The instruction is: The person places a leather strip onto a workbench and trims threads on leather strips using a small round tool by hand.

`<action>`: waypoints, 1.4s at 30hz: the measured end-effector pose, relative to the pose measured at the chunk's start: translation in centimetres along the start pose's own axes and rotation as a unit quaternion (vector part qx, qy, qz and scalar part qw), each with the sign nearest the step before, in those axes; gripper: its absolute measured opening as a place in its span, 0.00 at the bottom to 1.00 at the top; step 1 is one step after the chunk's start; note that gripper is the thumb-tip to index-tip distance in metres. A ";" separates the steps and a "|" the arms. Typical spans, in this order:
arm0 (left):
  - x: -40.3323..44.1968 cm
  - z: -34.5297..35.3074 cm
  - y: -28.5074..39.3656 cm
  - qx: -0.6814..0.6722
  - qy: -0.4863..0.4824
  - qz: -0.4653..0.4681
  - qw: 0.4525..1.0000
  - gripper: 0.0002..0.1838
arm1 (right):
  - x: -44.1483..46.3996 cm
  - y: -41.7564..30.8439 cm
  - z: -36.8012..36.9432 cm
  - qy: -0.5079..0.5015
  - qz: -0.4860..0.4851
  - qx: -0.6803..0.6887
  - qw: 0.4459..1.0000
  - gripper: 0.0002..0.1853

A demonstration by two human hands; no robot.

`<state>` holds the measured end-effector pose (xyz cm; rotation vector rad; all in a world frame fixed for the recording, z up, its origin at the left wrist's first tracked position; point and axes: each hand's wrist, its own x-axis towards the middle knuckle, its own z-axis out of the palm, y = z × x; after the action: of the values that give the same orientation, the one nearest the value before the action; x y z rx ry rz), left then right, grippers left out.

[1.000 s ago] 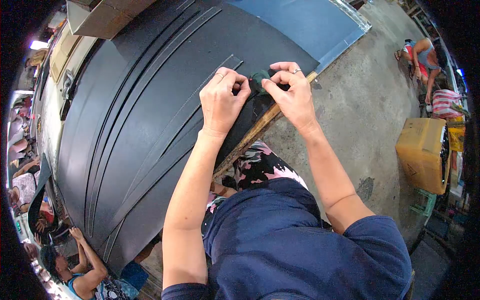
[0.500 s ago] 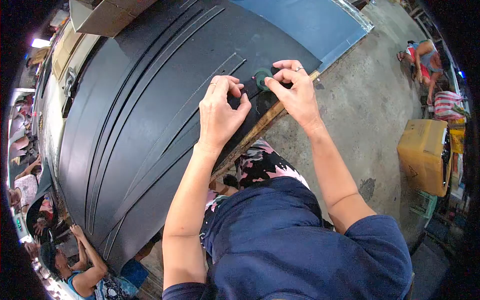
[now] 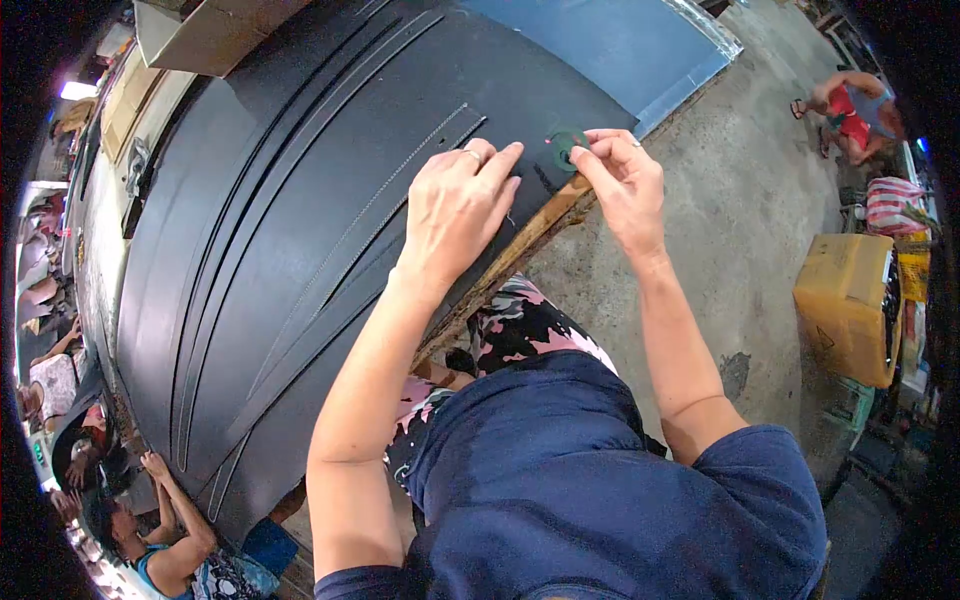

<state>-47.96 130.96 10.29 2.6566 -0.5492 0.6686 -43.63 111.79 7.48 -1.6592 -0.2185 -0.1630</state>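
Note:
My right hand (image 3: 622, 180) pinches a small round green disc (image 3: 566, 150) between thumb and fingers, above the wooden edge of the table. To its left, my left hand (image 3: 462, 205) is over the black sheet (image 3: 300, 190), its fingers fairly close together; whether a thin thread or anything else is between them is too small to tell. Beside the left hand, a long black strap (image 3: 400, 170) with light stitching along its edges lies on the sheet.
More long black strips (image 3: 250, 170) curve over the sheet. A blue panel (image 3: 620, 50) covers the far corner. One co-worker (image 3: 180, 545) is at the lower left, another (image 3: 855, 115) bends at the upper right. A cardboard box (image 3: 845, 310) stands on the right.
The green disc and my right hand have moved to the right, away from my left hand. My left hand has turned, its fingers now pointing further right. The co-worker at the upper right has shifted.

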 end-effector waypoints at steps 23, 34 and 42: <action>0.6 1.1 -0.8 -0.001 0.030 0.034 0.999 0.05 | -1.3 -1.0 0.7 -0.068 -0.033 -0.104 0.992 0.09; 0.1 1.4 -0.8 -0.022 0.060 0.020 0.998 0.05 | -1.2 -0.8 0.3 -0.076 -0.036 -0.106 0.991 0.09; -0.3 1.6 -0.8 -0.031 0.080 0.019 0.996 0.04 | -1.2 -0.8 0.5 -0.070 -0.042 -0.112 0.990 0.09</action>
<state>-47.18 131.07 8.61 2.5127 -0.5669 0.8524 -44.99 112.34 7.93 -1.8885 -0.3895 -0.1380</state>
